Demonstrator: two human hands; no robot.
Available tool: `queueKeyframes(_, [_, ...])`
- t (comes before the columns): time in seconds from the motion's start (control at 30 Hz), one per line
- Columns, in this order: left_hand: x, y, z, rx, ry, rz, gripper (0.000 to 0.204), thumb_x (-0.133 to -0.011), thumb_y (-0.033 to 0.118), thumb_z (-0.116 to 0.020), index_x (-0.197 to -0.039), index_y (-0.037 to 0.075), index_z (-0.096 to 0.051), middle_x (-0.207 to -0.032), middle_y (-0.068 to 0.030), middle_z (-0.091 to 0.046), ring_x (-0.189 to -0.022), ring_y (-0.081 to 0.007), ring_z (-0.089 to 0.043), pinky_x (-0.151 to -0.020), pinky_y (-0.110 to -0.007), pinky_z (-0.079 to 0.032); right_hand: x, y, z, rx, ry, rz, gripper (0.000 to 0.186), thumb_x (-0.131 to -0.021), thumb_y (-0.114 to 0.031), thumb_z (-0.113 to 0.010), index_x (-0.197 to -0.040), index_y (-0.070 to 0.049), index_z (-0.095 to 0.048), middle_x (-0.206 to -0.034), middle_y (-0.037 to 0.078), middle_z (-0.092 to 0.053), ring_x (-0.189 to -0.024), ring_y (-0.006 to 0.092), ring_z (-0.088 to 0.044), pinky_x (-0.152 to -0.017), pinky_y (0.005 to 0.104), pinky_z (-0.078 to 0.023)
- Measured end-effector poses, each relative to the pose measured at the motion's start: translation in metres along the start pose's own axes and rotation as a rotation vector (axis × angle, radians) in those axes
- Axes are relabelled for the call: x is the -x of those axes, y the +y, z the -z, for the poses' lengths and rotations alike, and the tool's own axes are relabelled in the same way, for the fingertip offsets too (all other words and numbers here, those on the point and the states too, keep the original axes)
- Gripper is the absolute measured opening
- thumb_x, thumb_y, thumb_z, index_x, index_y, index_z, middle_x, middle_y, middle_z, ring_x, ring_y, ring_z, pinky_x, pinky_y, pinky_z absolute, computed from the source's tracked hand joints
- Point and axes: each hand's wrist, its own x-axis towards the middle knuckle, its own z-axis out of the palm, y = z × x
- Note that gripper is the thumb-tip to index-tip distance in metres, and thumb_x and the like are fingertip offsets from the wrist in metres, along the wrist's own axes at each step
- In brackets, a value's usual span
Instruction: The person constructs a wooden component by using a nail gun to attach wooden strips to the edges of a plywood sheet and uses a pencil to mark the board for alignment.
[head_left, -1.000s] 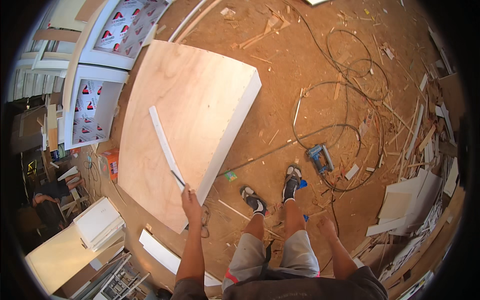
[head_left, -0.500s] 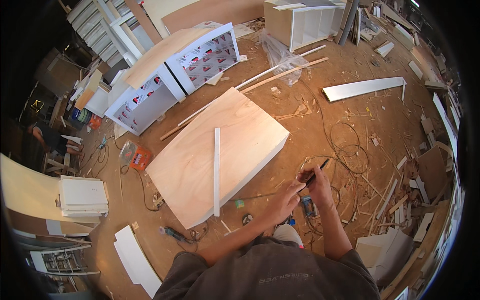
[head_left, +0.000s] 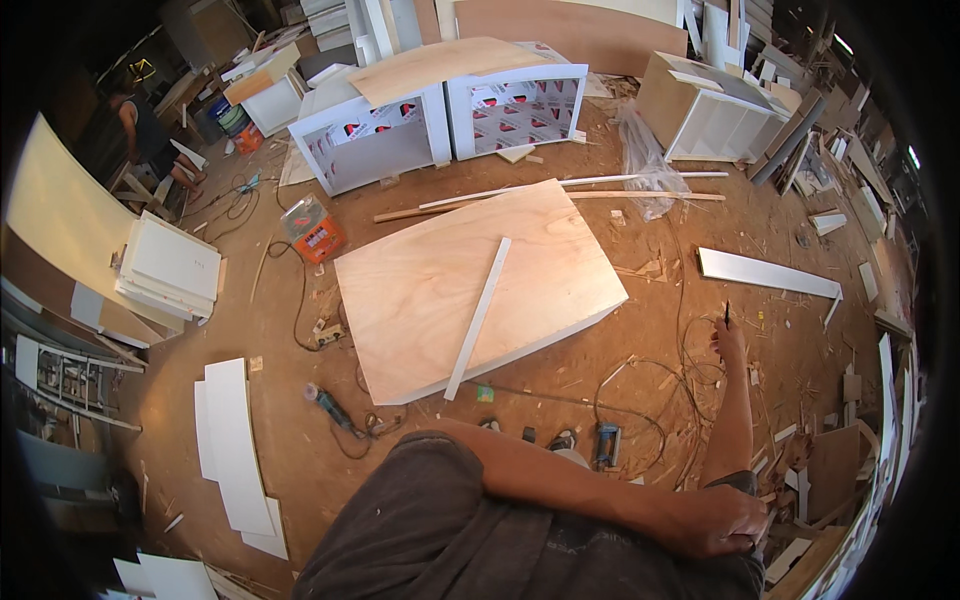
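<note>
My right hand (head_left: 731,343) is stretched out ahead over the floor, fingers closed round a slim black pen-like stick (head_left: 727,313) that points upward. Bent across my body, my left arm ends in my left hand (head_left: 725,522) beside the right sleeve. Its fingers are curled, and what they hold, if anything, is hidden. A large box with a plywood top (head_left: 440,290) and pale sides lies on the floor before me. Across that top rests a narrow white strip (head_left: 478,320), slanted, its near end reaching past the front edge.
A blue power tool (head_left: 608,443) and a grinder (head_left: 325,400) lie by my feet, with cables around. Two open white cabinets (head_left: 390,150) stand beyond the box. White boards (head_left: 240,440) lie at left; offcuts litter the right. A person (head_left: 150,130) stands far left.
My hands, together at the black stick before, are now apart. The right one has reached forward with the stick; the left has drawn back to the right sleeve. The view has turned.
</note>
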Motion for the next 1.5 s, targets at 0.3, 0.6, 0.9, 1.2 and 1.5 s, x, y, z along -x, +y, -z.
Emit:
queueKeyframes(0.3, [-0.001, 0.043, 0.007, 0.035, 0.085, -0.125, 0.014, -0.096, 0.011, -0.055, -0.097, -0.003, -0.052, -0.088, -0.0186, -0.056, -0.083, -0.0346, -0.057, -0.073, -0.039, -0.044, -0.021, -0.048, 0.056, 0.02, 0.071, 0.149, 0.031, -0.096, -0.032, -0.052, -0.1, -0.002, -0.06, -0.069, 0.005, -0.06, -0.051, 0.0127, -0.058, -0.047, 0.0288, -0.044])
queueKeyframes(0.6, [-0.005, 0.0, -0.03, 0.42, 0.002, -0.045, 0.01, -0.1, 0.007, -0.047, -0.097, -0.002, -0.044, -0.086, -0.0189, -0.056, -0.082, -0.031, -0.059, -0.067, -0.036, -0.043, 0.016, -0.036, 0.011, 0.028, -0.001, 0.043, 0.035, -0.095, -0.035, -0.054, -0.103, -0.001, -0.062, -0.07, 0.007, -0.062, -0.055, 0.0148, -0.061, -0.052, 0.0308, -0.047])
queueKeyframes(0.9, [0.005, 0.035, 0.009, 0.146, 0.048, 0.054, 0.014, -0.1, 0.013, -0.05, -0.094, 0.001, -0.043, -0.087, -0.0158, -0.05, -0.08, -0.0312, -0.05, -0.073, -0.04, -0.041, 0.046, 0.005, 0.016, 0.091, 0.03, -0.088, 0.04, -0.095, -0.038, -0.052, -0.111, -0.002, -0.059, -0.07, 0.007, -0.062, -0.056, 0.0161, -0.061, -0.053, 0.0334, -0.048])
queueKeyframes(1.2, [0.008, 0.064, 0.05, 0.29, -0.394, 0.334, 0.014, -0.102, 0.017, -0.048, -0.106, 0.003, -0.048, -0.092, -0.0136, -0.053, -0.09, -0.0246, -0.055, -0.082, -0.039, -0.043, 0.131, 0.04, -0.032, 0.085, 0.143, -0.162, 0.041, -0.095, -0.031, -0.049, -0.114, 0.005, -0.054, -0.097, 0.03, -0.064, -0.096, 0.0443, -0.061, -0.08, 0.0511, -0.046])
queueKeyframes(1.5, [0.191, -0.186, 0.114, -0.209, 0.188, 1.246, 0.028, -0.093, 0.014, -0.048, -0.116, -0.001, -0.051, -0.099, -0.0117, -0.06, -0.088, -0.0177, -0.061, -0.077, -0.029, -0.048, 0.404, 0.176, -0.091, 0.058, 0.16, -0.641, 0.036, -0.091, -0.025, -0.05, -0.12, -0.006, -0.057, -0.106, 0.027, -0.066, -0.101, 0.0427, -0.064, -0.087, 0.0511, -0.049])
